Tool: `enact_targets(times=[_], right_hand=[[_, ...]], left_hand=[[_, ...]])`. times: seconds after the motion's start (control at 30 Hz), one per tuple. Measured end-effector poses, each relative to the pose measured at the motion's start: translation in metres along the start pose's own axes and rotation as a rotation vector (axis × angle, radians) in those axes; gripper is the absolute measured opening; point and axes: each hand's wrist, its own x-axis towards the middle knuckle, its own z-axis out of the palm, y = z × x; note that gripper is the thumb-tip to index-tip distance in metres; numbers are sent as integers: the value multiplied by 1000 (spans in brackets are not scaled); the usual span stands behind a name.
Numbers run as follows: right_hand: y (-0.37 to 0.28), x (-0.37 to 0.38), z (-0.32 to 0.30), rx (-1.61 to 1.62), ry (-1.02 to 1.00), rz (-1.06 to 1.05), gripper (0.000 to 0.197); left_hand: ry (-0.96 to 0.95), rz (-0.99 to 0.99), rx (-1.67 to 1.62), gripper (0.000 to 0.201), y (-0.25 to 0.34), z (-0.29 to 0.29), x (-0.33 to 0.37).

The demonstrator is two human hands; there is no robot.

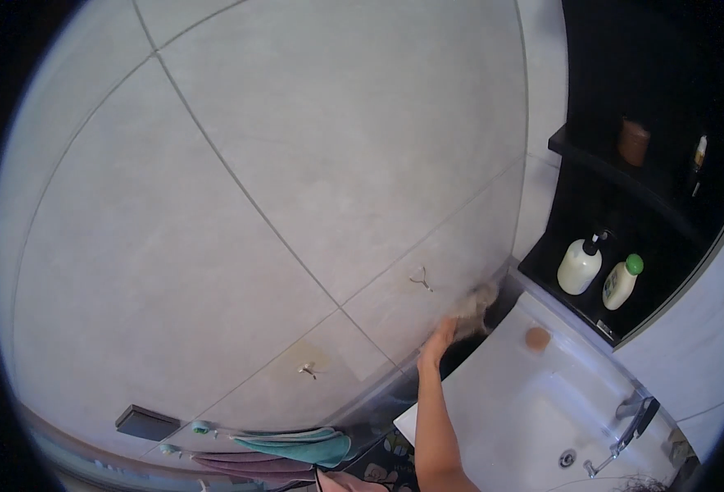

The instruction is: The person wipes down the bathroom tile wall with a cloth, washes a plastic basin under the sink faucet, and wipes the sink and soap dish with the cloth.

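My left hand [437, 343] reaches up along the grey tiled wall, past the side of the white washbasin [493, 385]. Its fingers are closed on a crumpled beige-brown cloth [472, 312], blurred and pressed at or near the wall in the narrow gap beside the basin. The cloth partly covers the fingertips. Above it, a small metal hook [421, 280] is fixed to the wall. No part of my right hand shows.
A round brown soap [537, 338] lies on the basin's rim near the chrome tap [636, 418]. The black shelf [534, 266] carries a white pump bottle [580, 267] and a green-capped bottle [621, 283]. Teal [296, 445] and purple towels [255, 466] hang lower left.
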Motion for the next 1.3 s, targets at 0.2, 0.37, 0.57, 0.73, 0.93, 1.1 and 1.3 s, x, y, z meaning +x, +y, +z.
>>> enact_targets(times=[0.2,0.37,0.57,0.73,0.93,1.1,1.3], right_hand=[[-134,-49,12,140,-267,-176,57],[-195,53,25,-12,-386,-625,53],[-2,45,-12,135,57,227,66],[96,-51,-51,702,-127,995,66],[-148,3,18,30,-286,-384,57],[-147,152,20,-274,30,-824,56],[84,96,-63,537,11,686,78]], left_hand=[[73,27,-1,40,-28,15,5],[8,38,-26,40,4,13,18],[32,45,0,40,13,11,26],[-33,69,-1,39,18,28,42],[-6,61,26,39,23,25,43],[-27,24,34,39,24,28,50],[-51,8,35,39,25,33,53]])
